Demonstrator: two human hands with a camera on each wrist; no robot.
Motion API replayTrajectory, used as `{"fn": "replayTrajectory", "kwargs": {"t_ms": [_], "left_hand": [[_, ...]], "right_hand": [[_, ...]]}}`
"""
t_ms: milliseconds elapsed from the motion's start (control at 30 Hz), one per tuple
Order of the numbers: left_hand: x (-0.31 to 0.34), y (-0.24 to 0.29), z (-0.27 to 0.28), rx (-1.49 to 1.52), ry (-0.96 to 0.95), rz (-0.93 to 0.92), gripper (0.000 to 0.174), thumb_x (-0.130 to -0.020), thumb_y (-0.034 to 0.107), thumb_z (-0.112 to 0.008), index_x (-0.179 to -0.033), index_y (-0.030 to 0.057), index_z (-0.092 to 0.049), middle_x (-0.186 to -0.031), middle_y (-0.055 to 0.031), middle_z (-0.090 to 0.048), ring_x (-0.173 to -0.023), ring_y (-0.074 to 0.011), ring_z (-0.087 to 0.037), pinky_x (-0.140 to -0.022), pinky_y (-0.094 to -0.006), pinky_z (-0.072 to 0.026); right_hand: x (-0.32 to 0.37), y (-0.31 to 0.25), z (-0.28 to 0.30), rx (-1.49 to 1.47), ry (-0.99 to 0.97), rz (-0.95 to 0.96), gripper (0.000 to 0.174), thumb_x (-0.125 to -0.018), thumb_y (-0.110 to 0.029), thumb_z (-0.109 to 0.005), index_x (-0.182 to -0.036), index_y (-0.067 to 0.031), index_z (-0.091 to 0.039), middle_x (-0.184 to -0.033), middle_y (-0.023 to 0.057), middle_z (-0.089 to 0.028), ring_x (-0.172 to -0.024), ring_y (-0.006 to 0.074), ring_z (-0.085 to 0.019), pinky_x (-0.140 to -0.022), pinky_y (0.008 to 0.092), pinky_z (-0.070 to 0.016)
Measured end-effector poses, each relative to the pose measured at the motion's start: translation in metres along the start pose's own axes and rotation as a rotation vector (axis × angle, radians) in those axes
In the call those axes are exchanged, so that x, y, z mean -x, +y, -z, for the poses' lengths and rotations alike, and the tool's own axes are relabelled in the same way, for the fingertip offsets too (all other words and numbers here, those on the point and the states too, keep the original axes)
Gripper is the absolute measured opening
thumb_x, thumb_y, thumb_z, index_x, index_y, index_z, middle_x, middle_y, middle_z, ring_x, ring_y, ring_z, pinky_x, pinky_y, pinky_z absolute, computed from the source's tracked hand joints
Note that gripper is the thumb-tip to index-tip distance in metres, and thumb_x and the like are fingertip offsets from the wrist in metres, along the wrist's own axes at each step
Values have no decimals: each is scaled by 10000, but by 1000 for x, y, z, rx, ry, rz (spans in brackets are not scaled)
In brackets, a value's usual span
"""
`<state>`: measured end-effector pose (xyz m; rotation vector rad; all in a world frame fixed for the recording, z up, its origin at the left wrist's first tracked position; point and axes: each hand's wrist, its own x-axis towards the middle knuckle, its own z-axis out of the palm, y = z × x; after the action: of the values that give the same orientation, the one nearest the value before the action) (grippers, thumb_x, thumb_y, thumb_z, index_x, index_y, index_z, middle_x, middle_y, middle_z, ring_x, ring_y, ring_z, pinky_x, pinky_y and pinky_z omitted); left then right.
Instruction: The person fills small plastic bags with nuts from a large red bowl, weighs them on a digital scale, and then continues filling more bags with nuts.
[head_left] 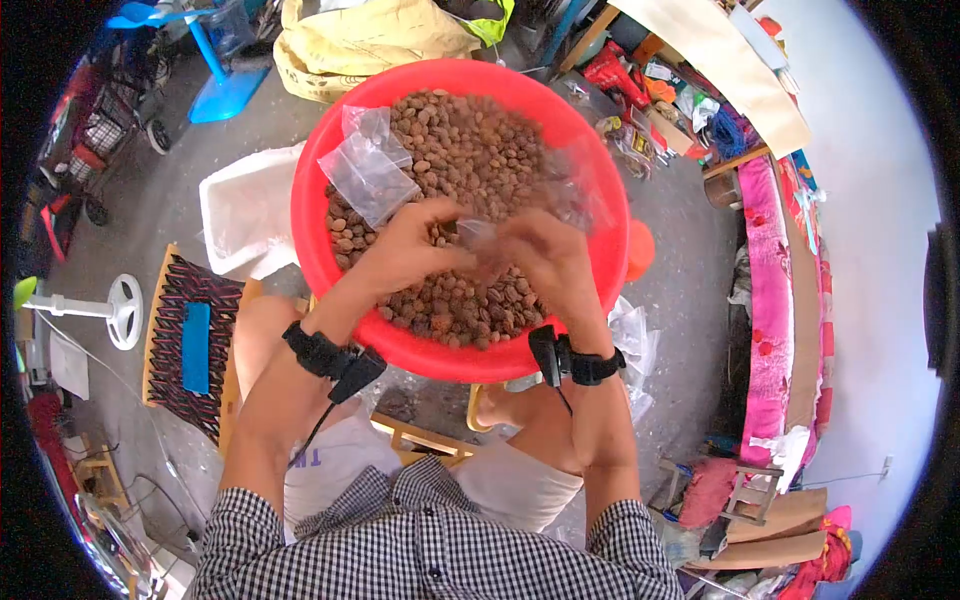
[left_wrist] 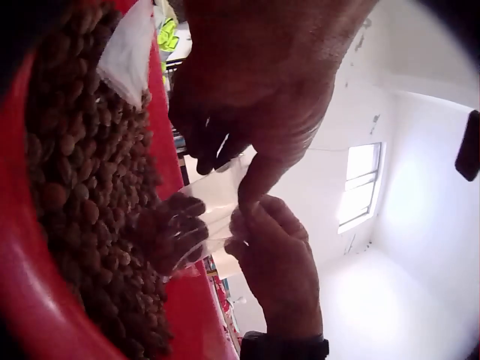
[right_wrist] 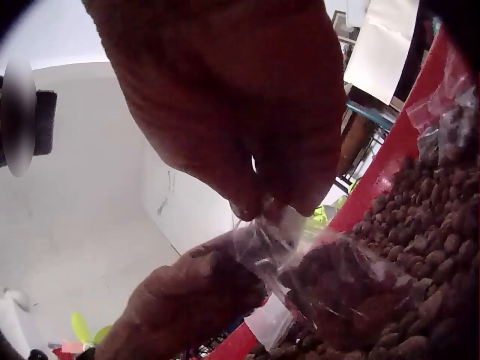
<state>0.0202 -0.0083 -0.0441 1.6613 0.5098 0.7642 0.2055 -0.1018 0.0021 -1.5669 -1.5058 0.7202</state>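
Observation:
Brown wrinkled nuts (head_left: 450, 150) fill a large red basin (head_left: 345, 255). Above them, both hands meet at a small clear plastic bag (left_wrist: 217, 199) with several nuts inside. The left hand (head_left: 415, 245) pinches the bag's top edge from one side, seen large in the left wrist view. The right hand (head_left: 545, 255), blurred in the head view, pinches the bag's mouth between thumb and fingers in the right wrist view. The bag (right_wrist: 330, 277) hangs below the fingertips, close over the nuts.
Clear bags (head_left: 370, 170) lie on the nuts at the basin's left, with more plastic (head_left: 580, 190) at its right. A white foam box (head_left: 250, 210) stands left of the basin, a woven stool (head_left: 185, 345) nearer the person. A yellow sack (head_left: 370, 40) lies behind.

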Motion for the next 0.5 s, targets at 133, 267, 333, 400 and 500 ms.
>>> {"fn": "replayTrajectory", "kwargs": {"t_ms": [133, 267, 333, 400, 500], "left_hand": [[2, 7, 0, 189, 80, 19, 202, -758, 62, -689, -939, -27, -680, -861, -91, -651, -808, -129, -607, -736, -260, -469], [2, -1, 1, 93, 138, -1, 121, -779, 37, -661, -884, -21, -683, -780, -61, -631, -779, -128, -593, -711, -278, -461], [0, -2, 5, 73, 123, -35, 90, -797, 26, -658, -866, -32, -661, -803, -37, -609, -788, -130, -585, -717, -285, -462], [0, -2, 7, 39, 122, -40, 90, -797, 30, -661, -862, -31, -657, -789, -39, -601, -785, -129, -582, -717, -286, -460], [1, 1, 10, -72, 134, -51, 100, -808, 37, -655, -880, -31, -653, -799, -38, -612, -799, -123, -581, -728, -281, -461]], "right_hand": [[-4, -7, 0, -62, -34, -79, 130, -790, -17, -652, -914, 15, -632, -815, 67, -647, -775, 135, -602, -715, 276, -481], [-11, -12, -10, -181, 19, -113, 172, -799, -25, -654, -962, 24, -631, -837, 54, -649, -783, 117, -598, -719, 257, -480], [-15, -3, -10, -217, -3, -156, 200, -805, -35, -654, -992, 31, -627, -838, 51, -645, -778, 119, -598, -718, 253, -479], [-20, 5, -10, -109, -93, -49, 189, -811, -57, -656, -978, 30, -638, -816, 55, -642, -768, 127, -598, -716, 263, -480], [-25, 4, -6, 21, -209, -78, 169, -821, -92, -655, -936, 31, -648, -783, 70, -640, -753, 147, -599, -708, 284, -479]]}}
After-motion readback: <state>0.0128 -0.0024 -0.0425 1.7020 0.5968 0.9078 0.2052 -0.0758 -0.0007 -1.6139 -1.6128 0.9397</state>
